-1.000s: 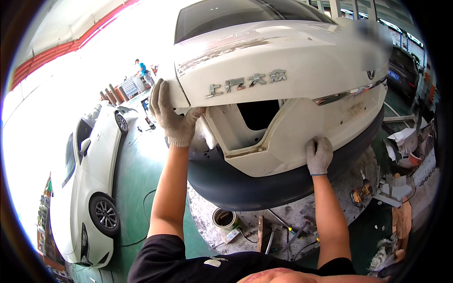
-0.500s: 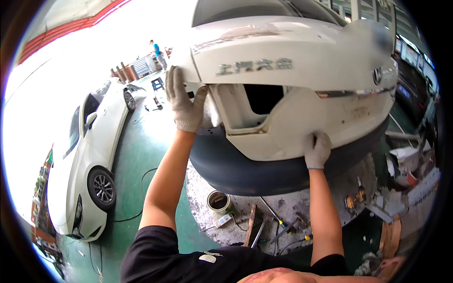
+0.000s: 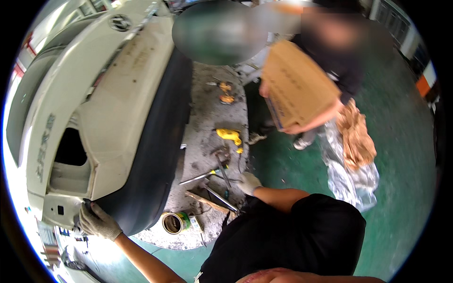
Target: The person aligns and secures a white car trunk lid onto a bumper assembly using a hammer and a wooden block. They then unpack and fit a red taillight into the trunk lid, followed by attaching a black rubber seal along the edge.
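My left hand (image 3: 100, 222), in a pale knit glove, rests with bent, parted fingers on the metal corner (image 3: 60, 209) of a white car's rear. Above it are an opening (image 3: 71, 146) in the tailgate (image 3: 132, 89) and a dark bumper (image 3: 155, 141). My right hand (image 3: 249, 183), also gloved, has its fingers apart at the rim of a stained round platform (image 3: 203, 113). Near it lie a hammer (image 3: 222, 170), a metal bar (image 3: 219, 195), a wooden stick (image 3: 207, 203) and a yellow power tool (image 3: 229, 136). An open tin (image 3: 173, 222) stands lower down.
At the upper right, a person (image 3: 339, 66) in dark clothes carries a cardboard box (image 3: 302, 85) close beside the platform. Crumpled brown paper (image 3: 356, 137) and clear plastic (image 3: 349, 184) lie on the green floor at the right. An orange-handled tool (image 3: 225, 94) lies farther along the platform.
The view has swung sharply right, bringing the person with the box into sight. My right hand has left the tailgate and is now by the platform's rim. My left hand remains at the car's corner.
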Available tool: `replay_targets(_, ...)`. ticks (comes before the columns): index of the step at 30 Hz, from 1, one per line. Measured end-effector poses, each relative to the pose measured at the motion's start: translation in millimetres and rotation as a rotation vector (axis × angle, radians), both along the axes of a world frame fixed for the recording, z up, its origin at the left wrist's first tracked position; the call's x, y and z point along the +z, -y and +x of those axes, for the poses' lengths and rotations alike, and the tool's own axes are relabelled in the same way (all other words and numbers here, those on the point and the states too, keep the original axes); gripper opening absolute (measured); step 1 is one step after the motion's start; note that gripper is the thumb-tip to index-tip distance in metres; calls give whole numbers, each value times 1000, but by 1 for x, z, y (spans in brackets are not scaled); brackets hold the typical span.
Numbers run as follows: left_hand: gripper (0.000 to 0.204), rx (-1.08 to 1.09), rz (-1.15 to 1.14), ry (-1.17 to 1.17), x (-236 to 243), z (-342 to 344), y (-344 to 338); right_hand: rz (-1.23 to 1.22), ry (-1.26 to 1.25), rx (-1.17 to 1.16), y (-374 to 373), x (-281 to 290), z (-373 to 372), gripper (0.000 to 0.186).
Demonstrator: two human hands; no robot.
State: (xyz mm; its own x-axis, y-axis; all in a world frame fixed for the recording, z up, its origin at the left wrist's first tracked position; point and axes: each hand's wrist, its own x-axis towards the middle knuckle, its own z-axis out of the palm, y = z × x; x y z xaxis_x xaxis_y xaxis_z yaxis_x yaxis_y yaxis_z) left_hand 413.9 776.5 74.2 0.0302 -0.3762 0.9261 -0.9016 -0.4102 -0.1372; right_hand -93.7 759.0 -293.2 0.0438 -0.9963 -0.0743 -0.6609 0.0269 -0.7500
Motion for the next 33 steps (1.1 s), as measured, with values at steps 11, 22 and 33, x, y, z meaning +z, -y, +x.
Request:
replay_targets(11, 45, -13, -27, -25, 0, 10, -1, 959, -132, -739, -255, -84, -268, 45)
replay_targets(22, 57, 115, 139, -145, -1, 14, -8, 90, -14, -599, -60, 26, -157, 87)
replay_targets(33, 49, -119, -152, -222, -52, -102, -17, -69, -722, -26, 229, 189, -120, 83)
